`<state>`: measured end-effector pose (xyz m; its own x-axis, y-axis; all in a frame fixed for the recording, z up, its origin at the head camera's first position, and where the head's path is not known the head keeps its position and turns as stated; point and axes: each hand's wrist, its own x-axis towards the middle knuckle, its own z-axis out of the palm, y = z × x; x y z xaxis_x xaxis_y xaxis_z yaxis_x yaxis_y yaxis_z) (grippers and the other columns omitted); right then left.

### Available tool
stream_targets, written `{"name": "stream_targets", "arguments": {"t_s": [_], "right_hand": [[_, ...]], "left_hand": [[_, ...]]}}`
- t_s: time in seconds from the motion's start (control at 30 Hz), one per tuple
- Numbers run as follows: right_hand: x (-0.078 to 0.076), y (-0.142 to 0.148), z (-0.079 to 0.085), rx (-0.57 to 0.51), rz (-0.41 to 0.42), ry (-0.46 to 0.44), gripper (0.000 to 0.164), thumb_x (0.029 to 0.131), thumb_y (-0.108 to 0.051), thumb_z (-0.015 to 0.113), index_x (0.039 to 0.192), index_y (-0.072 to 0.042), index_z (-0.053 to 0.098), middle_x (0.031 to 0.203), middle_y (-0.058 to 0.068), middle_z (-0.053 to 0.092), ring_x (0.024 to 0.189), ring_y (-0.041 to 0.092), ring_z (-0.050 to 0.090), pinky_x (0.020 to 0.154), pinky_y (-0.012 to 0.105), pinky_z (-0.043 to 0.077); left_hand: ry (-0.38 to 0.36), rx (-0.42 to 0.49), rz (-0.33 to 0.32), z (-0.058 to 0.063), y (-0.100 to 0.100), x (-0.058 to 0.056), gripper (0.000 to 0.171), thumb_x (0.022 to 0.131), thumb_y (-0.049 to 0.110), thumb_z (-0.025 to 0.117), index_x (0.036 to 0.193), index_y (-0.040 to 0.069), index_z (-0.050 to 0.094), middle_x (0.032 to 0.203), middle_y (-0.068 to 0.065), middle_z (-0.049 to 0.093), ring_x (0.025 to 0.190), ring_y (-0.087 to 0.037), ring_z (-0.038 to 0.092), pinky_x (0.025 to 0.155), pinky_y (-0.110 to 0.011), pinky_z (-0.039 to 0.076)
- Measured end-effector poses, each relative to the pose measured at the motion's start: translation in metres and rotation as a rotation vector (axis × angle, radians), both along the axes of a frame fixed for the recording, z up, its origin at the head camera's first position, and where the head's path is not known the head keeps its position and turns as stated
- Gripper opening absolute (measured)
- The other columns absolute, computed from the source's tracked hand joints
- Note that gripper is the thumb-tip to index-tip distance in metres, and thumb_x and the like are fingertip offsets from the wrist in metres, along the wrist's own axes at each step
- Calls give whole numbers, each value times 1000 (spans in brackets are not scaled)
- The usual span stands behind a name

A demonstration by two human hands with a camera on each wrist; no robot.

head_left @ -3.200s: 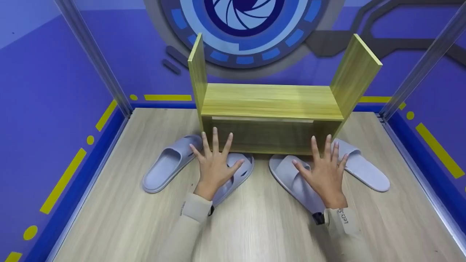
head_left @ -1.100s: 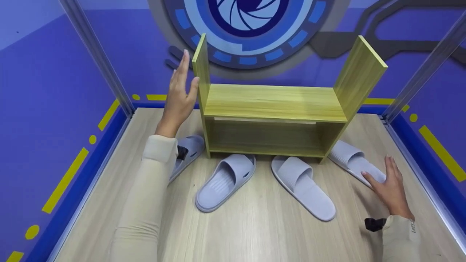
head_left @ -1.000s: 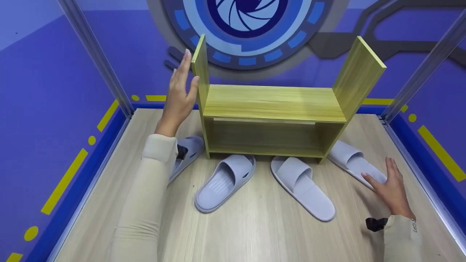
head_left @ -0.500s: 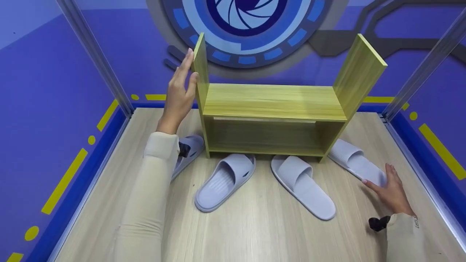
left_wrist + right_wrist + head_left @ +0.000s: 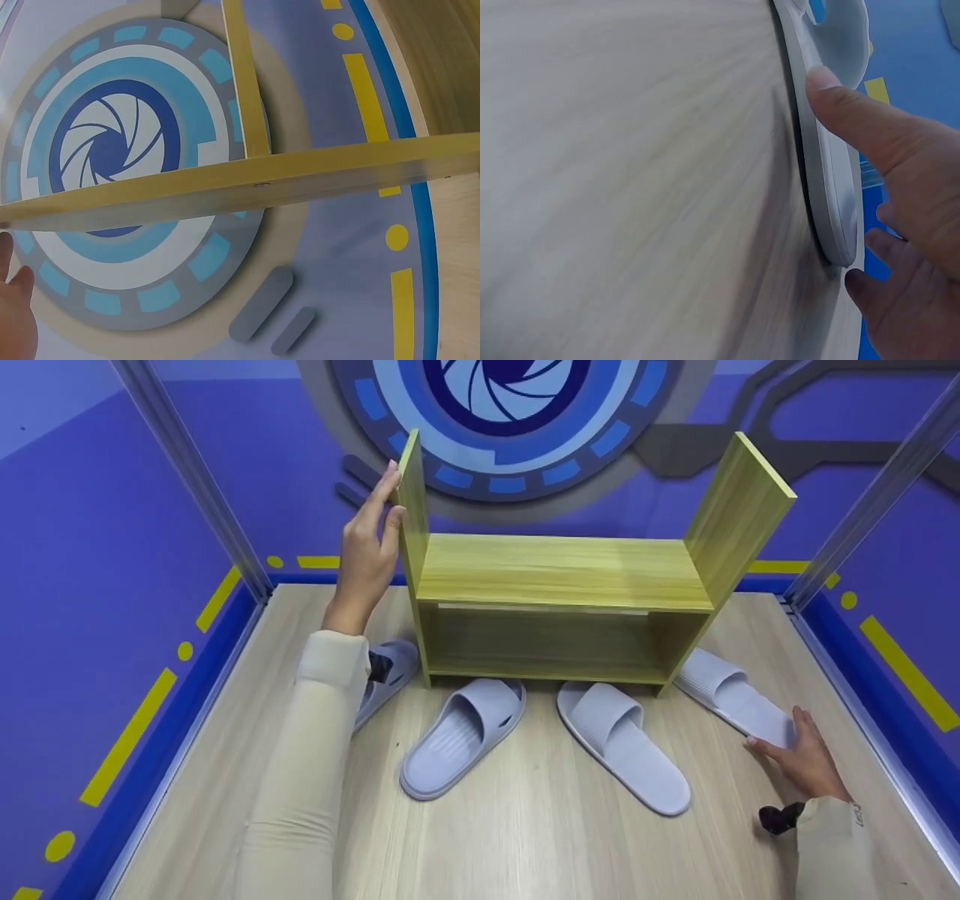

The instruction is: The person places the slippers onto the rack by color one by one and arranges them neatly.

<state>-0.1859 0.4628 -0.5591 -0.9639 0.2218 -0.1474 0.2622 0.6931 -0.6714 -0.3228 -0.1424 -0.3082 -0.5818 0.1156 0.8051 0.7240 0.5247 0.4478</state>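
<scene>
A two-tier wooden shelf point(image 5: 562, 570) with tall side panels stands at the back in the head view. My left hand point(image 5: 364, 555) lies along the outside of its left panel point(image 5: 416, 502), fingers nearly straight, fingertips at the panel's edge. The left wrist view catches only part of this left hand point(image 5: 16, 315) beside the panel point(image 5: 150, 202). My right hand point(image 5: 810, 757) is at the heel of the far-right grey slipper point(image 5: 754, 709). In the right wrist view its thumb point(image 5: 855, 116) extends over the slipper point(image 5: 829, 202), with the other fingers past the heel; contact is unclear.
Two more grey slippers, the left-middle slipper point(image 5: 461, 739) and the right-middle slipper point(image 5: 626, 746), lie angled before the shelf. My left forearm partly hides the far-left slipper point(image 5: 394, 667). Blue patterned walls point(image 5: 90, 585) enclose the wood-grain floor point(image 5: 510, 840) on three sides.
From spread above the slippers, my left hand has moved up to the shelf's left panel and my right hand out to the far-right slipper's heel. Lately the right hand has lowered slightly.
</scene>
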Motion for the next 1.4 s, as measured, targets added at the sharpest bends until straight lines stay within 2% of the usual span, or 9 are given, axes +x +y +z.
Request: {"name": "stream_targets", "arguments": {"t_s": [0.17, 0.5, 0.77, 0.93, 1.07, 1.2, 1.4], "right_hand": [[0, 2, -4, 11, 20, 8, 112, 77, -50, 65, 140, 3, -12, 143, 31, -15, 129, 50, -9, 101, 63, 1], [1, 3, -7, 47, 31, 21, 106, 82, -50, 59, 138, 10, -8, 141, 35, -9, 129, 50, -7, 103, 60, 2], [5, -1, -7, 87, -7, 7, 105, 81, -50, 60, 138, 12, -3, 140, 39, 0, 128, 53, 3, 101, 62, 9], [5, -4, 0, 143, -10, -7, 108, 77, -49, 66, 138, 14, 3, 136, 42, 9, 121, 57, 16, 94, 67, 18], [4, -5, 3, 223, 19, 21, 103, 73, -48, 69, 132, 20, 19, 125, 46, 21, 106, 56, 25, 85, 67, 31], [4, -5, 4, 274, 39, 28, 100, 71, -50, 71, 123, 24, 29, 115, 46, 26, 98, 54, 26, 75, 62, 33], [5, -5, 2, 210, 3, -45, 113, 69, -56, 69, 133, 20, 15, 128, 45, 16, 105, 54, 20, 82, 64, 30]], "left_hand": [[0, 32, -21, 1, -1, -1, 40, 95, 17, 42, 134, 11, 44, 141, 1, 39, 123, -5, 41, 97, -23, 38], [-1, 56, -38, 1, -3, -2, 38, 94, 17, 44, 131, 11, 47, 139, 0, 42, 123, -4, 41, 97, -23, 38], [23, 47, -40, -2, -1, -3, 37, 94, 17, 42, 131, 10, 46, 139, -2, 42, 123, -5, 41, 97, -23, 39], [49, 59, -33, -2, -1, -4, 37, 94, 16, 43, 130, 9, 47, 138, -1, 43, 123, -6, 42, 96, -24, 39], [59, 54, -26, -2, -1, -4, 37, 94, 15, 43, 130, 8, 47, 138, -1, 44, 122, -6, 43, 95, -23, 41], [57, 51, -30, -2, -1, -4, 37, 94, 14, 44, 130, 8, 47, 138, -2, 44, 121, -5, 43, 95, -23, 41], [63, 63, -37, -2, 0, -5, 37, 93, 13, 44, 130, 7, 47, 137, -6, 44, 121, -6, 44, 94, -24, 41]]}}
